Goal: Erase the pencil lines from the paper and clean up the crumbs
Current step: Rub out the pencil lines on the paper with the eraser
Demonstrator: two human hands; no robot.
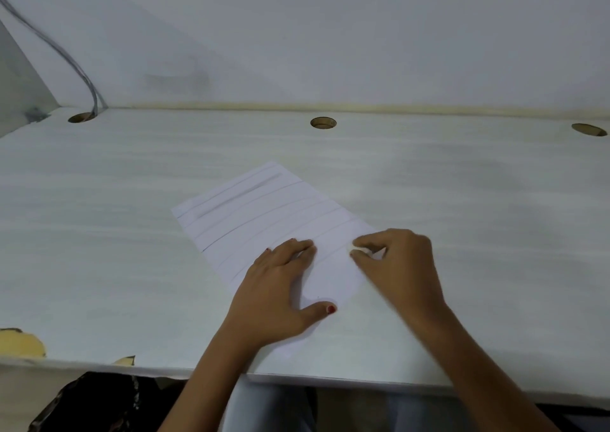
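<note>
At the near edge of the picture, below the front lip of the white desk [99, 233], a dark patterned fabric [99, 405] shows at the left, and two chipped patches [23, 342] break the desk's surface near its front left corner. Both forearms reach up over that lip towards the middle of the desk. The left hand [280, 293] lies flat on the near part of the paper [257, 220], fingers straight and close together, thumb spread out to the right, pressing the sheet down and holding nothing. Just to its right, the right hand [396, 266] is curled over the right edge of the sheet, thumb and fingertips pinching a small pale eraser [358, 250] that touches the paper; most of the eraser is hidden by the fingers. The paper lies at a slant, its long side running from the near right to the far left. Several long pencil lines [251, 200] cross it, one after another, from beside the hands to its far end. Farther back, three round holes [323, 122] sit in a row along the desk's far edge. A cable [66, 55] drops into the left one. Behind them rises a plain pale wall [330, 35].
</note>
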